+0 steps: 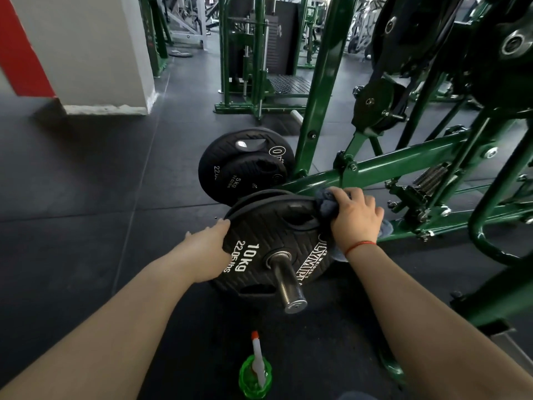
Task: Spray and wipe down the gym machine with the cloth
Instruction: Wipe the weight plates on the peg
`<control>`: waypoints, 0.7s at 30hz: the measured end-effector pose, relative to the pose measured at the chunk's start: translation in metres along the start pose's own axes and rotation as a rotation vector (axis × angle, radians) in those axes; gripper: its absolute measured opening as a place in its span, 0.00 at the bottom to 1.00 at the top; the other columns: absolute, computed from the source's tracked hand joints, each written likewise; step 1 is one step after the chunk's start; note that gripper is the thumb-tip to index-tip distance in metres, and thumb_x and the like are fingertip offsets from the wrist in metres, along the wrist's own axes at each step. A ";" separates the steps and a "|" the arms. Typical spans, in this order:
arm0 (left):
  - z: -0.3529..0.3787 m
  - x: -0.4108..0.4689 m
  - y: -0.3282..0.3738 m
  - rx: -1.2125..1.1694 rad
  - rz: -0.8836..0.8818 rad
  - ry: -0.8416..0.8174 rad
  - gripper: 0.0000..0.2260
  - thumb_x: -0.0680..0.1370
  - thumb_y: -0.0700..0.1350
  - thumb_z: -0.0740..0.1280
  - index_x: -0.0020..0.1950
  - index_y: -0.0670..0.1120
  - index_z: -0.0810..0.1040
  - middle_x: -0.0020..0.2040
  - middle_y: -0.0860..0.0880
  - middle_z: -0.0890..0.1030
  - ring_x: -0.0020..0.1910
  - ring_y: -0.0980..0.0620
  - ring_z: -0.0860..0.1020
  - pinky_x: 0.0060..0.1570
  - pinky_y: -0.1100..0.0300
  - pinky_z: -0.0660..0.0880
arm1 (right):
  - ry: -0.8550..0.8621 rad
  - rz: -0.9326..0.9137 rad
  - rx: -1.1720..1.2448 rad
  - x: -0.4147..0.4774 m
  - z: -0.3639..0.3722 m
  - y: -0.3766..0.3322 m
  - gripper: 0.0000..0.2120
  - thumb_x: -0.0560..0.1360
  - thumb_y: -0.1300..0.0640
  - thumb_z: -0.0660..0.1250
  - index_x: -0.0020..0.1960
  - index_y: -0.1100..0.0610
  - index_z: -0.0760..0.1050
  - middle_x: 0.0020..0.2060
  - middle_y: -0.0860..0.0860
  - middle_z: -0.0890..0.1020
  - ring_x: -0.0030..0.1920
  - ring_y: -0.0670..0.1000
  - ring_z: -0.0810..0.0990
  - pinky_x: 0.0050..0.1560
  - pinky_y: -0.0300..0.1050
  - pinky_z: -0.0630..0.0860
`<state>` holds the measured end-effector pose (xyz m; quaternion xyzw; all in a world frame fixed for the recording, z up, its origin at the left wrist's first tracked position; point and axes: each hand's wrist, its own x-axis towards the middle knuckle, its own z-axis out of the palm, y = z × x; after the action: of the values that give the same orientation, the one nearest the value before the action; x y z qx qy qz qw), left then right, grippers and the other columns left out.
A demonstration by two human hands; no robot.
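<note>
Right hand [356,217] is gripping the bunched grey cloth [327,204], fingers [366,200] curled over it, pressing it onto the upper right rim of the 10 kg plate [259,235]. The plate is sitting on the steel loading peg [288,287] of the green machine frame [403,160]. Left hand [212,255] is lying flat against the plate's left rim with fingers roughly straight, apparently bracing it and gripping nothing.

The cloth is reading as soft and light and is conforming to the rim; a wad in the palm is probably giving the best pressure. The plate is looking heavy, stiff and ribbed, likely free to spin on the peg, so bracing it at the rim or a grip slot is making sense. Wet rubber may be getting slippery.

The spray bottle [256,376] is standing on the floor [86,197] near the person, apart from both hands. It is looking light and tippable, so I'd be taking it by the neck. Two more plates [245,163] are leaning against the frame behind.
</note>
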<state>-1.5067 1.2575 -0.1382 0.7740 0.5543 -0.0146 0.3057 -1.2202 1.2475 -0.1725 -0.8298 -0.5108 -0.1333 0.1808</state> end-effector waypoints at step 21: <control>-0.012 -0.010 -0.001 -0.205 0.160 0.286 0.21 0.81 0.41 0.63 0.73 0.55 0.75 0.69 0.52 0.78 0.67 0.51 0.76 0.66 0.50 0.75 | 0.157 -0.449 0.046 -0.022 -0.031 -0.105 0.33 0.65 0.60 0.71 0.70 0.47 0.73 0.59 0.49 0.79 0.55 0.59 0.76 0.51 0.54 0.69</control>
<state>-1.5154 1.2552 -0.1255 0.7744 0.5275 0.1765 0.3014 -1.3250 1.2594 -0.1369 -0.6781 -0.6698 -0.2228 0.2047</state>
